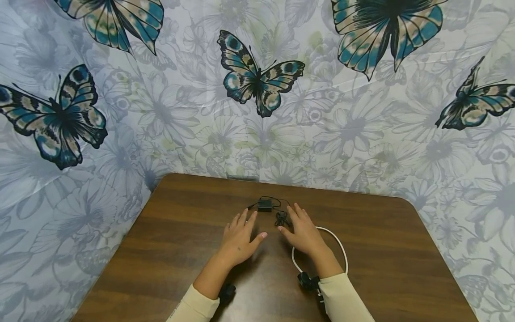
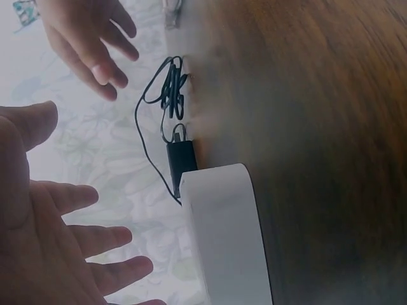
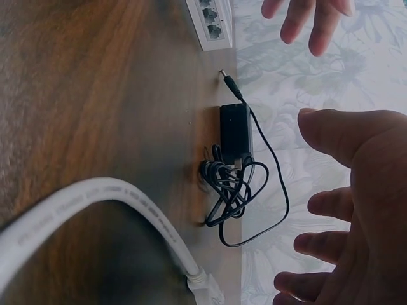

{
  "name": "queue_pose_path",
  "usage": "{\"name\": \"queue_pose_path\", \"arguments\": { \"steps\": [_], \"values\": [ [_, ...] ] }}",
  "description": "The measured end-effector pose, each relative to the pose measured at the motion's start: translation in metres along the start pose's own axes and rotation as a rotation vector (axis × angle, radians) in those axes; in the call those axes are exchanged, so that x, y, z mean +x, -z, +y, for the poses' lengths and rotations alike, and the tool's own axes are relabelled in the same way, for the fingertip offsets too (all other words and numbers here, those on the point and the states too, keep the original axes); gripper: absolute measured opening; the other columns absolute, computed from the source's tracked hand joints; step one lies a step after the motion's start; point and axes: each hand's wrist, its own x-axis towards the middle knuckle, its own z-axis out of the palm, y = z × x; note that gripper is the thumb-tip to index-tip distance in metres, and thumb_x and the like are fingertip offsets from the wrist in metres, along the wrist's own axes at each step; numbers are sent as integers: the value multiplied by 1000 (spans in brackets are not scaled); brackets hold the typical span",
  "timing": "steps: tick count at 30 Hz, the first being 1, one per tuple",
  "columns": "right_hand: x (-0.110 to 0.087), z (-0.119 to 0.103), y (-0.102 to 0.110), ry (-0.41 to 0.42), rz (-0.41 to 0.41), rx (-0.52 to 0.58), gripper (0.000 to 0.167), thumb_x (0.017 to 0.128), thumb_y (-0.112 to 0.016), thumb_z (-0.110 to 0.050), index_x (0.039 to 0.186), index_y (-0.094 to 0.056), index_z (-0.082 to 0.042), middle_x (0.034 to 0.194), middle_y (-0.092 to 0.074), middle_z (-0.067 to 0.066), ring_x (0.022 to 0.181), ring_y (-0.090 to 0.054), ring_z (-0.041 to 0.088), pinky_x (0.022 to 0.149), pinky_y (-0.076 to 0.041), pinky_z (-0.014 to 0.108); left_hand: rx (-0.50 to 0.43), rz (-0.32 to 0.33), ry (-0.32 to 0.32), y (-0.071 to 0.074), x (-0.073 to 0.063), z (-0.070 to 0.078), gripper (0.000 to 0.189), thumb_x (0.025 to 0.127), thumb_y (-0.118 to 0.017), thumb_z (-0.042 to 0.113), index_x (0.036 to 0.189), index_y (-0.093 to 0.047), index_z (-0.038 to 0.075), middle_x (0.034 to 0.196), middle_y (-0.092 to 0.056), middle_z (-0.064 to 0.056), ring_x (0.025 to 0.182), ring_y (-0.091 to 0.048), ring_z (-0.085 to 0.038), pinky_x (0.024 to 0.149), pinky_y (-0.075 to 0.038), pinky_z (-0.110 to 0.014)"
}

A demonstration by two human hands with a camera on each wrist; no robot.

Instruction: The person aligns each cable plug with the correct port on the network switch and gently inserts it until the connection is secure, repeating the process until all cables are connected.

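My left hand (image 1: 238, 241) hovers above the table with its fingers spread, holding nothing. To the right, my right hand (image 1: 306, 235) is held in the same way, fingers straight and thumb pointing inward. Beyond the fingertips lies a black power adapter (image 1: 264, 205) with its thin cord bundled (image 1: 281, 218) beside it. The cord's barrel plug (image 3: 232, 87) shows in the right wrist view. A white box with network ports (image 3: 213, 25) stands near the left hand, which hides it in the head view. Around the right wrist's area curves a white network cable (image 1: 343, 249).
The brown wooden table (image 1: 382, 250) reaches back to a wall covering (image 1: 185, 112) printed with flowers and butterflies. Black wrist devices (image 1: 307, 281) sit under both forearms.
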Motion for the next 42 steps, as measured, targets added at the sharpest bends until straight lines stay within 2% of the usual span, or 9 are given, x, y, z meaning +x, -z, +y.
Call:
{"name": "queue_pose_path", "arguments": {
  "steps": [6,17,31,42],
  "values": [
    [3,3,-3,-9,-3,8,78,93,-66,-47,153,-37,-5,160,-26,25,143,-27,52,109,-29,66,0,-17,2,2,0,1,82,95,-40,70,158,-30,18,162,-25,-19,146,-25,-45,109,-25,-70],
    [6,5,-8,-14,-28,23,78,94,-66,-45,153,-36,-4,160,-26,25,143,-27,51,110,-28,65,-24,-30,-9,1,-2,0,78,97,-44,65,156,-34,15,157,-35,-18,145,-25,-47,109,-25,-70],
    [11,8,-10,-13,-55,47,78,94,-66,-45,153,-36,-3,160,-26,24,144,-30,45,109,-33,63,-23,-32,-10,1,1,1,76,98,-46,61,156,-34,15,156,-37,-18,145,-26,-47,109,-26,-69],
    [15,12,-19,-35,-74,68,79,94,-66,-46,154,-35,-5,161,-23,23,143,-32,45,107,-35,63,-16,-53,-6,-4,3,0,78,97,-44,66,157,-33,16,157,-36,-17,146,-26,-46,110,-24,-68]
  ]
}}
